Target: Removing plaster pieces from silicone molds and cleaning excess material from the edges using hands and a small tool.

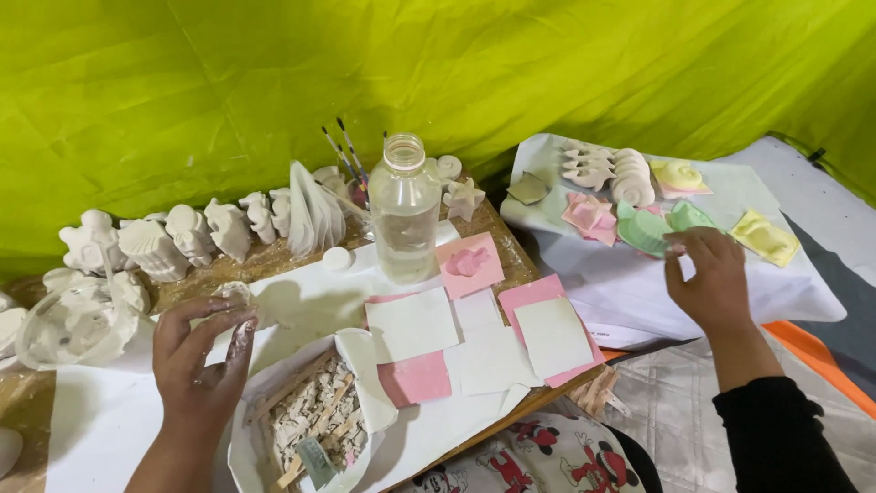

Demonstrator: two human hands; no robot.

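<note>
My left hand (203, 351), dusted with white plaster, rests on the white paper over the table (301, 301), fingers loosely curled with nothing clearly held in them. My right hand (710, 274), in a black sleeve, reaches onto a white sheet (785, 292) at the right. Its fingertips touch a green mould (646, 228) among pink moulds (589, 215) and yellow moulds (765, 237). Between my hands lie pink mould squares (467, 263) filled with white plaster (552, 336).
A clear plastic bottle (404, 210) stands at centre. White plaster figures (173, 242) line the back left, with paintbrushes (342, 155) behind. A clear bowl (68, 329) sits at left. A bag of plaster scraps and wooden sticks (315, 415) lies near me. Green cloth hangs behind.
</note>
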